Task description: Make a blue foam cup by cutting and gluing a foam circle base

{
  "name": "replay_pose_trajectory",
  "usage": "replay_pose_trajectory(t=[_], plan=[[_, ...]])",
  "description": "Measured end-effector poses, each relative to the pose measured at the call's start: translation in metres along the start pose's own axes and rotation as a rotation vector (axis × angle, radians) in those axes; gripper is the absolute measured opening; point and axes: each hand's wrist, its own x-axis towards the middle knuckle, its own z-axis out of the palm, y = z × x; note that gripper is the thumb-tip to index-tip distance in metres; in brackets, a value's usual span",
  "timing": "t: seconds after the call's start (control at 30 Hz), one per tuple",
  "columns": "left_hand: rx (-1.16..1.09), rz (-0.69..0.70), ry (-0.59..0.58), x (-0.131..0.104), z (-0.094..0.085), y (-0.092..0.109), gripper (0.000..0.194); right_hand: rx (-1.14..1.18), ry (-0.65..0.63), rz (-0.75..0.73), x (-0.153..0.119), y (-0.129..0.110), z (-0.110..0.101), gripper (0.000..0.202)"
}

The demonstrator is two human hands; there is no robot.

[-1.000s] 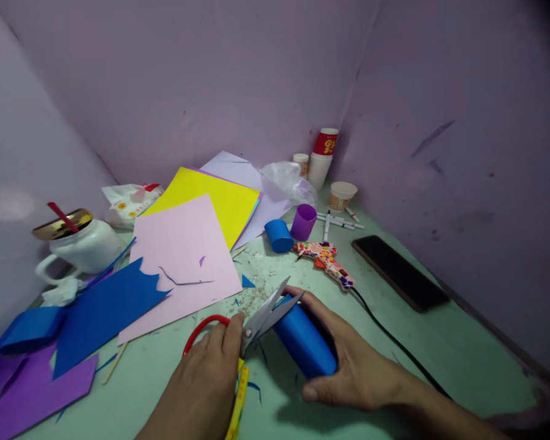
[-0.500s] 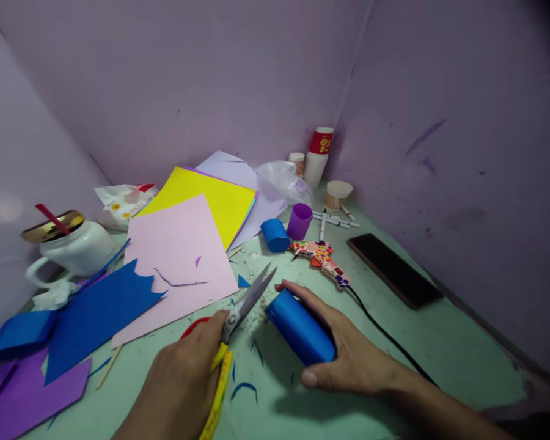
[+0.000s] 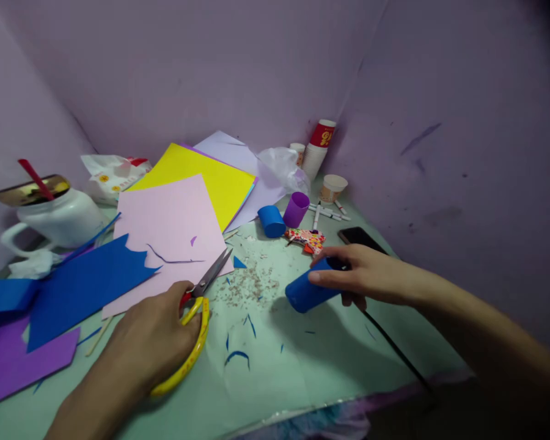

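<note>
My left hand [image 3: 165,324] is closed around a pair of scissors [image 3: 213,272] with yellow and red handles; the blades point away from me over the corner of the pink sheet [image 3: 174,214]. In my right hand [image 3: 357,275] is a blue tube [image 3: 305,288], held from above with its closed-looking end turned to the lower left. Blue scraps [image 3: 237,354] and brown crumbs lie on the table between the hands. Beyond them stand a short blue tube [image 3: 271,221] and a purple tube [image 3: 297,209], close beside each other.
A flowery glue gun [image 3: 308,238] trails a black cord [image 3: 394,348] under my right hand. Around the table are a phone [image 3: 360,237], markers [image 3: 327,212], paper cups [image 3: 318,146], a white mug [image 3: 59,220], a yellow sheet [image 3: 201,183] and cut blue sheet [image 3: 87,287].
My right hand has swung the blue tube round to point lower left and shifted slightly right. The scissors have moved left and toward me. The view has shifted a little.
</note>
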Motion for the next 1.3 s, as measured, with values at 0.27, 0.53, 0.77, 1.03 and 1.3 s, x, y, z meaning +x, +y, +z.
replay_pose_trajectory(t=[0.27, 0.53, 0.77, 1.03, 1.3], plan=[[0.121, 0.016, -0.083, 0.001, -0.003, -0.012, 0.045, -0.717, 0.212, -0.153, 0.007, -0.023, 0.008, 0.066], [0.23, -0.111, 0.103, -0.005, -0.01, -0.002, 0.055, -0.492, 0.156, -0.701, -0.008, -0.006, 0.005, 0.057], [0.22, -0.033, 0.141, -0.003, 0.006, 0.003, 0.04, -0.603, 0.042, -0.957, 0.028, 0.012, 0.039, 0.042], [0.208, -0.006, 0.162, -0.002, 0.006, 0.002, 0.038, -0.75, 0.065, -0.945, 0.025, 0.009, 0.046, 0.047], [-0.096, 0.015, 0.487, -0.007, 0.01, 0.003, 0.039, -0.636, 0.091, -0.91, 0.026, 0.012, 0.038, 0.042]])
